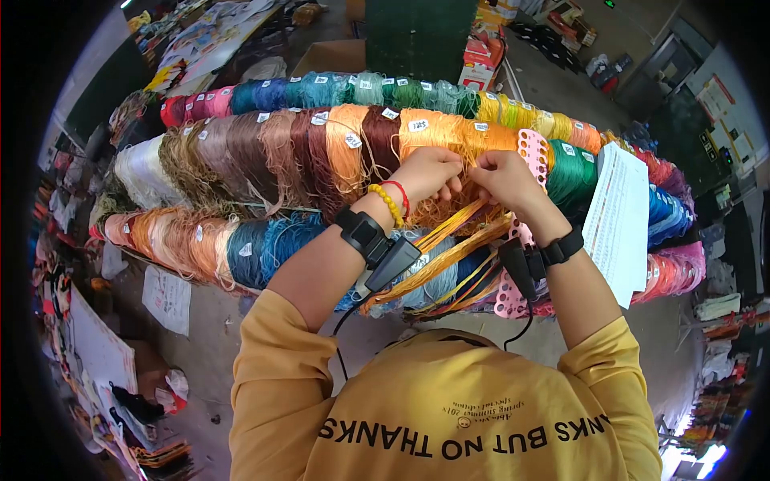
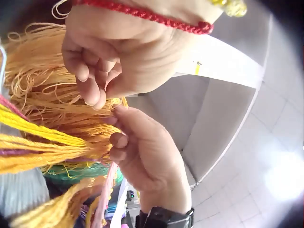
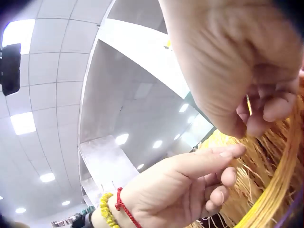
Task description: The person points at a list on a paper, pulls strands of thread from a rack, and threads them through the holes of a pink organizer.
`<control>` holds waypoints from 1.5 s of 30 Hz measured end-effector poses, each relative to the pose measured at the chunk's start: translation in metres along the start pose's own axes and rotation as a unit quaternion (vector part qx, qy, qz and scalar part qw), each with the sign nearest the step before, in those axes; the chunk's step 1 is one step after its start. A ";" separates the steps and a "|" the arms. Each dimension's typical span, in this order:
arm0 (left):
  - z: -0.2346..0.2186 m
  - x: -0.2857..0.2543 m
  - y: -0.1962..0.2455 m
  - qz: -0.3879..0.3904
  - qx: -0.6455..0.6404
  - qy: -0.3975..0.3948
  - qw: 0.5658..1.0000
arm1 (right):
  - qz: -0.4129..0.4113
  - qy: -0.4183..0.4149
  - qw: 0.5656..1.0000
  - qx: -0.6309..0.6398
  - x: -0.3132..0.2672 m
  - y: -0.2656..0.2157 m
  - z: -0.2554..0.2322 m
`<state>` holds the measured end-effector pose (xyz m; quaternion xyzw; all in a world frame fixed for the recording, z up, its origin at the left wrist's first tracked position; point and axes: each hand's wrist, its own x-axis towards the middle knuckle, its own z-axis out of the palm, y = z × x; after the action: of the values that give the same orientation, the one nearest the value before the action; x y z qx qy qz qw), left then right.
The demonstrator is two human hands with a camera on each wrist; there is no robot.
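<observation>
Bundles of coloured thread lie in long rows. At the orange thread [image 1: 461, 138], the left hand [image 1: 429, 172], with red and yellow bracelets, and the right hand [image 1: 509, 183] work close together. In the left wrist view, the left hand [image 2: 128, 52] has bent fingers with tips pinched at fine orange strands, and the right hand [image 2: 154, 152] pinches strands between thumb and index finger just below. The right wrist view has the right hand [image 3: 232, 61] above the left hand [image 3: 175, 183]. Yellow-orange strands [image 1: 437, 264] hang below, beside a pink perforated strip [image 1: 510, 295].
Printed sheets [image 1: 616, 224] lie over the thread at the right. Green thread [image 1: 571, 172] is right of the strip, blue thread [image 1: 293, 244] at the lower left. A cardboard box [image 1: 333, 58] and a cluttered table [image 1: 216, 40] stand behind the rows.
</observation>
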<state>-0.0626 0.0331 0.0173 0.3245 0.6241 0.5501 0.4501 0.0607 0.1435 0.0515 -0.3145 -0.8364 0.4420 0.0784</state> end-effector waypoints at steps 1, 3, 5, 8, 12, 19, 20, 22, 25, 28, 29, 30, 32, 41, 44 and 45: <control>-0.001 0.005 -0.004 -0.007 -0.018 -0.013 1.000 | 0.014 -0.011 1.000 0.025 -0.002 -0.001 0.000; 0.001 0.007 -0.005 -0.021 -0.051 -0.030 0.998 | 0.012 -0.026 0.999 0.017 -0.002 0.004 0.000; 0.005 0.005 -0.003 -0.034 -0.081 -0.038 0.995 | 0.012 -0.034 0.999 0.016 -0.003 0.006 0.000; 0.008 0.008 -0.008 -0.017 -0.107 -0.037 0.993 | 0.014 -0.040 0.999 0.020 -0.006 0.007 0.000; 0.012 0.004 -0.008 -0.014 -0.103 -0.013 0.994 | 0.011 -0.052 0.999 0.005 -0.009 0.008 -0.001; 0.011 0.000 -0.015 -0.014 -0.103 0.031 0.994 | -0.004 -0.021 0.998 0.057 -0.010 0.016 0.002; 0.012 0.001 -0.017 -0.012 -0.116 0.037 0.993 | -0.008 -0.020 0.998 0.051 -0.011 0.015 0.003; 0.011 0.000 -0.016 -0.015 -0.137 0.031 0.990 | -0.015 -0.017 0.999 0.040 -0.010 0.013 0.004; 0.011 -0.003 -0.014 -0.018 -0.158 0.023 0.987 | -0.008 -0.007 0.999 0.036 -0.008 0.011 0.008; 0.011 -0.002 -0.014 -0.013 -0.167 0.012 0.986 | 0.004 -0.049 0.997 0.054 -0.006 0.007 0.010; 0.011 -0.002 -0.014 -0.010 -0.169 0.008 0.985 | 0.015 -0.048 0.997 0.065 -0.005 0.007 0.010; 0.011 -0.003 -0.014 -0.004 -0.170 0.013 0.985 | 0.026 -0.048 0.996 0.075 -0.002 0.008 0.010; 0.010 -0.005 -0.014 0.007 -0.172 0.025 0.985 | 0.040 -0.040 0.993 0.106 -0.003 0.009 0.010; 0.013 -0.006 -0.016 0.025 -0.132 0.057 0.989 | 0.031 -0.005 0.982 0.185 -0.019 0.004 0.009; 0.010 -0.009 -0.014 0.011 -0.179 0.018 0.984 | 0.026 -0.004 0.976 0.218 -0.022 0.003 0.010; 0.008 -0.008 -0.016 0.012 -0.180 0.009 0.984 | 0.024 -0.005 0.972 0.235 -0.022 0.004 0.010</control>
<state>-0.0506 0.0262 0.0029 0.2405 0.5148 0.6618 0.4890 0.0757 0.1254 0.0455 -0.3044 -0.7016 0.6299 0.1354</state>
